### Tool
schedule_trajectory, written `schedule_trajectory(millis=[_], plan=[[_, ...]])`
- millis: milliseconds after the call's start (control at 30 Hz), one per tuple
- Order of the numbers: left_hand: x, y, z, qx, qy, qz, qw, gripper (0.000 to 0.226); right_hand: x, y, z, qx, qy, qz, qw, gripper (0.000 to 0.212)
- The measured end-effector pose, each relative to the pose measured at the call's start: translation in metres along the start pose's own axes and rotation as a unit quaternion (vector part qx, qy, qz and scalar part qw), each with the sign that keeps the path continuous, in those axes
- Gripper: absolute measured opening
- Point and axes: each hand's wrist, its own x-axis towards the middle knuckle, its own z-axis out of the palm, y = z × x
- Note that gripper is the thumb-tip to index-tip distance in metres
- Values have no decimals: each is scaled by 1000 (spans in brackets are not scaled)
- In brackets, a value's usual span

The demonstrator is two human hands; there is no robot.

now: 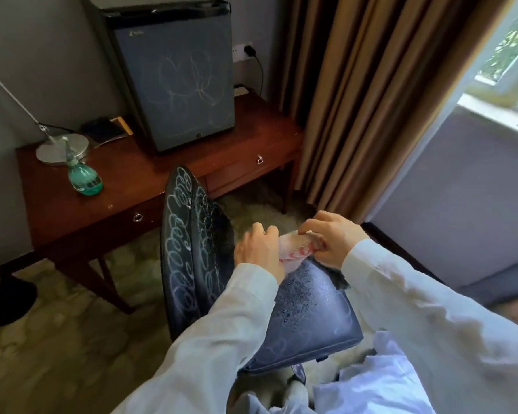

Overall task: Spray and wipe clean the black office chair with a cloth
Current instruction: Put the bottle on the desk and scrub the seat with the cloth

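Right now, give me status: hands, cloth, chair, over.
Left hand and right hand both grip cloth over chair. Droplets on it, scribbles not yet wiped. Bottle parked on desk, nothing in the way.

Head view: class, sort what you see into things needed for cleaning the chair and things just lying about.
For the job: black office chair; cloth, gripped by left hand and right hand; green spray bottle.
Lying about: wooden desk; desk lamp; mini fridge; curtain.
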Motion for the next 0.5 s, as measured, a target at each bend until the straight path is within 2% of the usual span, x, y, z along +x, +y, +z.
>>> schedule_trajectory(millis=[233,500], plan=[[6,6,23,-24,12,8,1000,53,-2,7,-1,-33,-2,19,999,44],[15,23,44,-40,10,11,999,48,-4,29,2,-29,-27,32,999,45]])
